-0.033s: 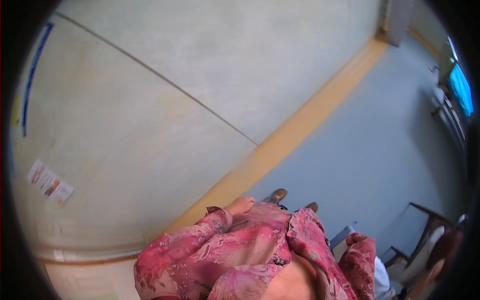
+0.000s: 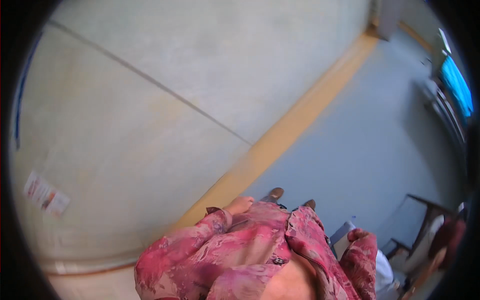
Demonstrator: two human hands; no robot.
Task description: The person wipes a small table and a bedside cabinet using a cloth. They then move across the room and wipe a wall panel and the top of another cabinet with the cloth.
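My left hand [image 2: 241, 205] is at the front of my pink patterned shirt [image 2: 250, 240], beside the yellow band along the wall. Its fingers look curled in, and anything inside them is hidden. My right arm is bent in its sleeve [image 2: 361, 252] on the other side; the hand itself does not show. A pale grey, flat-sided object [image 2: 342, 236] is next to that sleeve, partly covered by it, and I cannot tell whether it is held. Below me, the tips of my brown shoes [image 2: 275, 192] are on the blue-grey floor.
A pale wall [image 2: 165, 125] fills the left, with a printed sheet [image 2: 46, 194] on it. The yellow band [image 2: 280, 142] runs along its foot to a post [image 2: 388, 20]. At right are a dark-framed chair [image 2: 429, 212], partly seen people and a bright blue cloth [image 2: 456, 82].
The view has swung slightly: the sheet on the wall is lower and further left, and the chair is a little higher. My arms keep almost the same pose.
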